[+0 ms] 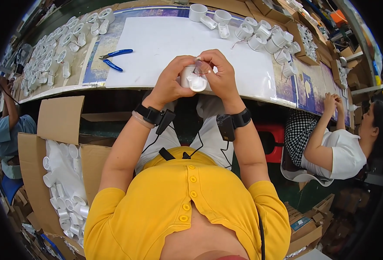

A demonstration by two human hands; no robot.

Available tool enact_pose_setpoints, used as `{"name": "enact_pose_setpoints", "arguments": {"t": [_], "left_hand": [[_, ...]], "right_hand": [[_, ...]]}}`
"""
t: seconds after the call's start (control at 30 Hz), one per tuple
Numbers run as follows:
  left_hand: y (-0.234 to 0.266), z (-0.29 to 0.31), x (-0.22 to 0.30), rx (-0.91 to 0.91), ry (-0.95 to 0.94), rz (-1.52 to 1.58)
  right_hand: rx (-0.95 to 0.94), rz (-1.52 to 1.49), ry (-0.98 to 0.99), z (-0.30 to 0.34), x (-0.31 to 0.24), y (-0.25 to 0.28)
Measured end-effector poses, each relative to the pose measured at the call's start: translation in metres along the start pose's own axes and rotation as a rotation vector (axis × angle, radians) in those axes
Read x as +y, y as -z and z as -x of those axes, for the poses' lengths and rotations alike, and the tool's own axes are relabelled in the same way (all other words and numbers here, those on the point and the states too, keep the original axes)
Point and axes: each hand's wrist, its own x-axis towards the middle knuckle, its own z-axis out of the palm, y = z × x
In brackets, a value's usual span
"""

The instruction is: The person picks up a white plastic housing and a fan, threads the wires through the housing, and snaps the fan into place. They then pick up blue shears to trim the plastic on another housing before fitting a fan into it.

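Observation:
A white plastic cup-shaped housing (193, 79) is held up over the table's near edge, between my two hands. My left hand (175, 78) wraps round its left side, thumb along the lower wall. With pinched fingers, my right hand (219, 73) works at its upper right, where thin dark wires show at the mouth. What exactly the right fingertips grip is too small to make out. Beyond my left hand lie blue-handled cutting pliers (115, 59), resting on a white sheet (152, 37).
White housings (70, 37) crowd the table's left; more housings with wires (261, 37) sit at the right. An open carton of white tubes (70, 190) stands left of me. A co-worker (334, 147) sits at my right, another person (11, 130) at far left.

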Motion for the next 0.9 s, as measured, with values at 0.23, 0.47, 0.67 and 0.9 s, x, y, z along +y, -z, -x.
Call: {"name": "enact_pose_setpoints", "arguments": {"t": [0.23,0.47,0.67,0.9], "left_hand": [[-0.006,0.009,-0.003,0.046,0.216,0.113],[-0.003,0.0,0.0,0.026,-0.089,-0.025],[-0.002,0.002,-0.001,0.044,-0.089,-0.026],[-0.003,0.002,-0.002,0.024,-0.092,-0.01]], "right_hand": [[0.054,-0.105,-0.185,0.003,0.011,-0.009],[-0.014,-0.242,-0.257,0.001,0.008,0.007],[-0.403,-0.216,-0.18,-0.004,-0.016,0.032],[-0.261,-0.252,-0.144,-0.008,-0.013,0.021]]}}
